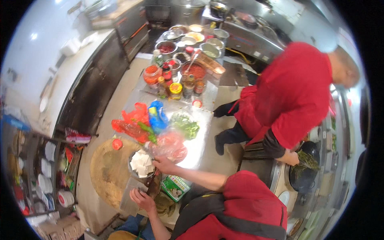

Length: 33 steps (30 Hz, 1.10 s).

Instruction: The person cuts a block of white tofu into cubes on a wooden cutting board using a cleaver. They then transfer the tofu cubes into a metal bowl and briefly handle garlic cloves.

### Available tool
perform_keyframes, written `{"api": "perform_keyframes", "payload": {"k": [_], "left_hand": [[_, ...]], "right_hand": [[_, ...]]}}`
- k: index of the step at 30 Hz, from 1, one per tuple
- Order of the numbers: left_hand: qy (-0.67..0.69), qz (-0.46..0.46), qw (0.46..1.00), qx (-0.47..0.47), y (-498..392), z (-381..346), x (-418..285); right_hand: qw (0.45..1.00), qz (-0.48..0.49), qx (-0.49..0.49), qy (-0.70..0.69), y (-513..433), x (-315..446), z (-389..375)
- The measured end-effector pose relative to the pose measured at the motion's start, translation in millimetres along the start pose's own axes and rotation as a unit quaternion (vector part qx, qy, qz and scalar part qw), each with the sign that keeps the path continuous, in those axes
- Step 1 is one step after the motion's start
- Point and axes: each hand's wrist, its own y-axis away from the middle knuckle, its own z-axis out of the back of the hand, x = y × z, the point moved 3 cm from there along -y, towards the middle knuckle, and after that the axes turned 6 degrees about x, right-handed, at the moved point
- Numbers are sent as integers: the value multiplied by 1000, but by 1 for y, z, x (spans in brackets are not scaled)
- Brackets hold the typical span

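My right hand (pixel 163 164) is at the rim of a metal bowl (pixel 131 169) heaped with white tofu-like slices (pixel 142 163). Below it in the picture, my left hand (pixel 142 198) holds the broad blade of a cleaver (pixel 127 198), its fingers on the upper part of the metal. Bowl and blade are over the near side of a round wooden chopping board (pixel 106 171). A red lid (pixel 117 144) sits on the board's far edge. Beside my right hand lies a clear plastic bag of pink meat (pixel 172 145). A green printed packet (pixel 175 187) lies under my right forearm.
Red bags (pixel 135 132), a blue bag (pixel 157 117), green peppers (pixel 147 129) and leafy greens (pixel 187 126) lie on the metal table. Jars, bottles and bowls crowd its far end. At right, a co-worker in red reaches to a black wok (pixel 304 177). Shelves of dishes stand at left.
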Motion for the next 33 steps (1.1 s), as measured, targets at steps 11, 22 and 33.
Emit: {"api": "perform_keyframes", "payload": {"k": [11,22,33], "left_hand": [[-57,-64,996,33,18,-14,24],[26,-86,996,16,-112,-25,-104],[323,-243,870,282,-126,-175,-524]], "right_hand": [[975,-8,-78,-206,49,34,51],[930,76,-233,-274,116,52,221],[841,137,-426,-305,239,51,439]]}}
